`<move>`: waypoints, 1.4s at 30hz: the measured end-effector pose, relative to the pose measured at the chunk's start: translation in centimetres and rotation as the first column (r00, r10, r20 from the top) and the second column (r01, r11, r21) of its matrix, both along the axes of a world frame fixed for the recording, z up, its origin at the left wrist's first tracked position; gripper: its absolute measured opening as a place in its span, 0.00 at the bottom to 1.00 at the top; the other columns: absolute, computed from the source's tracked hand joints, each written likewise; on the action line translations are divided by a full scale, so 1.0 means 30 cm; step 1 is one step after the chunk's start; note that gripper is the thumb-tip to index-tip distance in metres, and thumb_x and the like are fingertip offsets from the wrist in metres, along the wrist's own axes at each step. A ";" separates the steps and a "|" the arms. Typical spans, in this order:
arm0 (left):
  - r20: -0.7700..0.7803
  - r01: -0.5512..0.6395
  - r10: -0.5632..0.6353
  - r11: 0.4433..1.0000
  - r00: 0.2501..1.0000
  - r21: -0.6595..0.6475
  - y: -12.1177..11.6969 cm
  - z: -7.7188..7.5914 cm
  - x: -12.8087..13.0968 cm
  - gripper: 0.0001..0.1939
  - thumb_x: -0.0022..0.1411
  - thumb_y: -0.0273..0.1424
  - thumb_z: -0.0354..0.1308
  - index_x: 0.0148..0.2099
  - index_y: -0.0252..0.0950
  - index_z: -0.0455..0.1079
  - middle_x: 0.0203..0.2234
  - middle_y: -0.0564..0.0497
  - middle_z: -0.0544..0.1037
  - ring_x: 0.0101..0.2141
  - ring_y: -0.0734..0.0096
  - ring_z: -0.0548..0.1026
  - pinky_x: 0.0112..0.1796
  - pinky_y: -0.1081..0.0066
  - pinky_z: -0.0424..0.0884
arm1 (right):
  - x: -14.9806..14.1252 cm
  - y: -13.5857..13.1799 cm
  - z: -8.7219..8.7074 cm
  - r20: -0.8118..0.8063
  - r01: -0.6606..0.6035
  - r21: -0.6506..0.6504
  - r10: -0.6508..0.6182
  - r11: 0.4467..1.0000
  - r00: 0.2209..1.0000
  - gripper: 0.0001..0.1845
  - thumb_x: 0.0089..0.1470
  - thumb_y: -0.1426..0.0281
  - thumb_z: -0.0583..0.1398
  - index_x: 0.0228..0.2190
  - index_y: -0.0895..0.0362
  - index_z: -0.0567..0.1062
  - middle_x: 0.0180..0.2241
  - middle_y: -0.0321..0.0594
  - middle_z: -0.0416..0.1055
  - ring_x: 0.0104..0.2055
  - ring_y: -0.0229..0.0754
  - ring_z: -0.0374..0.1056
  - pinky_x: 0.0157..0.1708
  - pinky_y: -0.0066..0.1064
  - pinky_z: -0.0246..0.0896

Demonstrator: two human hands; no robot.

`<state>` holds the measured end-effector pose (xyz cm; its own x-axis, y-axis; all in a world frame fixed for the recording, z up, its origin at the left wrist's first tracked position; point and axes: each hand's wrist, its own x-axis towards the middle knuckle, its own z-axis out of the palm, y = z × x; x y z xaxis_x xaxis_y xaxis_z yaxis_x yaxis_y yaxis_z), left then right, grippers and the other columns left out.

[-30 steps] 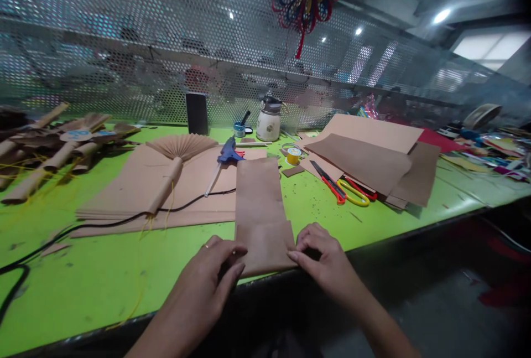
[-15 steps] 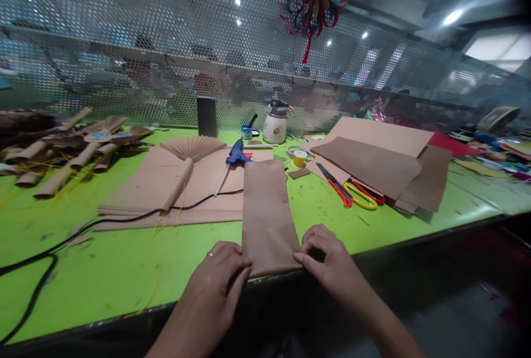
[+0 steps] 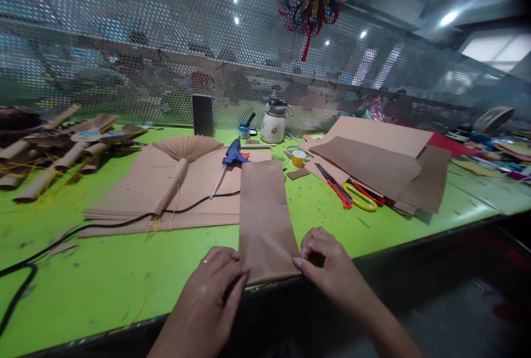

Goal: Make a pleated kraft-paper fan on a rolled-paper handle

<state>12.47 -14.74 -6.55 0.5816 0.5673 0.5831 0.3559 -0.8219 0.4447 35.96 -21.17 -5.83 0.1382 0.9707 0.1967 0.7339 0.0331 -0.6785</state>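
At the near edge of a green bench [image 3: 112, 275], a person's two bare hands hold a long strip of brown paper [image 3: 265, 214] that lies flat, pointing away from the body. The left hand [image 3: 218, 283], with a gold ring on one finger, grips the strip's near left corner between thumb and fingers. The right hand [image 3: 326, 255] pinches the near right side, its thumb on the paper's edge and its fingers curled. Between them the paper's near end runs along the bench's dark front edge.

Just beyond the strip's far end, to the left, a blue glue gun [image 3: 233, 153] stands on stacked tan sheets [image 3: 124, 192], and a black cord [image 3: 99, 226] runs across the stack. Also on the stack is a pleated paper fan [image 3: 188, 148] with a rolled paper handle [image 3: 170, 187].

Right of the strip are a yellow tape roll [image 3: 297, 160], a red-handled cutting tool [image 3: 337, 187], a yellow handle loop [image 3: 362, 198] and more loose brown sheets [image 3: 369, 161]. Behind, a pale bottle [image 3: 272, 126] stands before a perforated screen [image 3: 157, 70].
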 end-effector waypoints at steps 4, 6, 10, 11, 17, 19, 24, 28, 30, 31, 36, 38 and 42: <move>-0.028 -0.010 0.010 1.000 1.000 0.008 -0.006 0.004 0.003 0.07 0.62 0.22 0.52 0.39 0.36 0.70 0.33 0.46 0.75 0.39 0.64 0.73 0.37 0.66 0.74 | -0.005 0.000 0.000 -0.006 0.007 0.008 -0.007 1.000 1.000 0.12 0.50 0.75 0.62 0.20 0.56 0.65 0.27 0.37 0.66 0.36 0.44 0.62 0.39 0.36 0.54; -0.031 -0.009 0.009 1.000 0.999 0.018 -0.009 0.005 0.005 0.07 0.62 0.22 0.52 0.39 0.36 0.69 0.33 0.46 0.75 0.39 0.64 0.73 0.37 0.66 0.74 | -0.007 -0.002 -0.001 -0.011 0.009 0.017 -0.009 1.000 1.000 0.12 0.50 0.75 0.62 0.21 0.56 0.65 0.27 0.37 0.66 0.36 0.44 0.62 0.39 0.36 0.53; -0.045 -0.010 0.011 0.999 0.999 0.038 -0.008 -0.001 0.002 0.06 0.62 0.21 0.52 0.40 0.35 0.68 0.33 0.46 0.75 0.39 0.64 0.72 0.37 0.66 0.74 | -0.009 -0.008 -0.002 -0.016 0.008 0.024 -0.008 1.000 1.000 0.12 0.51 0.75 0.61 0.21 0.56 0.64 0.28 0.37 0.66 0.36 0.43 0.61 0.40 0.36 0.54; -0.051 -0.012 0.015 0.999 0.999 0.045 -0.007 -0.004 0.001 0.06 0.62 0.21 0.52 0.40 0.35 0.68 0.33 0.46 0.75 0.39 0.63 0.72 0.37 0.66 0.74 | -0.009 -0.010 -0.002 -0.013 0.007 0.025 -0.007 1.000 1.000 0.12 0.51 0.75 0.60 0.21 0.56 0.64 0.28 0.37 0.66 0.36 0.43 0.61 0.40 0.36 0.54; -0.056 -0.036 0.040 0.997 0.998 0.066 -0.007 -0.018 -0.006 0.07 0.62 0.23 0.53 0.42 0.35 0.68 0.34 0.45 0.75 0.39 0.63 0.73 0.38 0.64 0.74 | -0.014 -0.008 -0.005 0.041 0.010 0.044 -0.012 0.999 0.999 0.11 0.50 0.77 0.60 0.21 0.56 0.64 0.27 0.36 0.65 0.35 0.43 0.61 0.38 0.36 0.53; -0.067 -0.047 0.051 0.997 0.996 0.055 -0.009 -0.022 -0.008 0.07 0.62 0.23 0.53 0.42 0.36 0.68 0.35 0.45 0.75 0.39 0.63 0.73 0.39 0.63 0.74 | -0.016 -0.006 -0.008 0.062 0.011 0.058 -0.015 0.998 0.998 0.11 0.50 0.78 0.60 0.22 0.56 0.63 0.27 0.37 0.65 0.35 0.44 0.60 0.38 0.36 0.53; -0.073 -0.070 0.075 0.996 0.995 0.062 -0.011 -0.023 0.000 0.06 0.62 0.23 0.53 0.41 0.36 0.68 0.34 0.45 0.75 0.39 0.61 0.72 0.39 0.62 0.74 | -0.016 -0.007 -0.014 0.088 0.008 0.075 -0.014 0.997 0.996 0.11 0.50 0.78 0.60 0.22 0.55 0.63 0.28 0.37 0.65 0.36 0.44 0.60 0.37 0.37 0.53; -0.064 -0.084 0.088 0.995 0.994 0.057 -0.014 -0.013 0.012 0.05 0.62 0.23 0.52 0.39 0.36 0.67 0.33 0.46 0.73 0.38 0.62 0.72 0.37 0.64 0.73 | -0.014 -0.008 -0.020 0.091 0.011 0.076 -0.018 0.997 0.996 0.11 0.50 0.78 0.60 0.22 0.55 0.63 0.28 0.37 0.65 0.35 0.44 0.59 0.37 0.37 0.53; -0.072 -0.080 0.083 0.996 0.994 0.050 -0.016 -0.010 0.015 0.05 0.62 0.22 0.52 0.39 0.36 0.66 0.33 0.46 0.73 0.38 0.62 0.71 0.36 0.64 0.72 | -0.015 -0.008 -0.022 0.091 0.024 0.083 -0.031 0.996 0.995 0.11 0.49 0.78 0.59 0.23 0.55 0.62 0.28 0.37 0.64 0.35 0.44 0.59 0.37 0.37 0.53; -0.078 -0.078 0.082 0.996 0.994 0.045 -0.017 -0.010 0.015 0.05 0.62 0.22 0.52 0.39 0.36 0.66 0.33 0.46 0.72 0.38 0.62 0.71 0.36 0.64 0.72 | -0.016 -0.008 -0.023 0.091 0.034 0.083 -0.042 0.996 0.995 0.10 0.49 0.78 0.59 0.24 0.55 0.62 0.29 0.37 0.64 0.36 0.44 0.59 0.37 0.37 0.54; -0.149 -0.102 0.105 0.994 0.983 0.029 -0.027 -0.008 0.017 0.02 0.64 0.27 0.53 0.36 0.37 0.66 0.32 0.47 0.69 0.36 0.61 0.69 0.35 0.62 0.69 | -0.021 -0.015 -0.023 0.066 0.098 0.064 -0.102 0.993 0.993 0.10 0.48 0.77 0.60 0.32 0.55 0.65 0.33 0.39 0.65 0.36 0.44 0.60 0.36 0.36 0.57; -0.176 -0.136 0.141 0.990 0.974 0.041 -0.030 -0.005 0.020 0.05 0.64 0.28 0.53 0.34 0.37 0.65 0.30 0.47 0.67 0.33 0.62 0.68 0.32 0.62 0.68 | -0.023 -0.018 -0.022 0.054 0.075 0.092 -0.080 0.993 0.995 0.13 0.49 0.78 0.60 0.37 0.55 0.66 0.36 0.41 0.65 0.39 0.45 0.62 0.38 0.37 0.58; -0.161 -0.153 0.167 0.984 0.973 0.094 -0.034 0.006 0.037 0.04 0.62 0.26 0.53 0.33 0.35 0.65 0.35 0.44 0.67 0.37 0.59 0.68 0.34 0.60 0.69 | -0.030 -0.023 -0.015 0.112 -0.018 0.130 0.004 0.991 0.994 0.14 0.52 0.79 0.58 0.40 0.54 0.68 0.37 0.41 0.66 0.42 0.46 0.62 0.41 0.38 0.57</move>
<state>13.58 -15.75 -6.38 0.5802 0.6159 0.5329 0.5492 -0.7790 0.3024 35.06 -21.86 -6.29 0.0979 0.9370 0.3354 0.8037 0.1243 -0.5819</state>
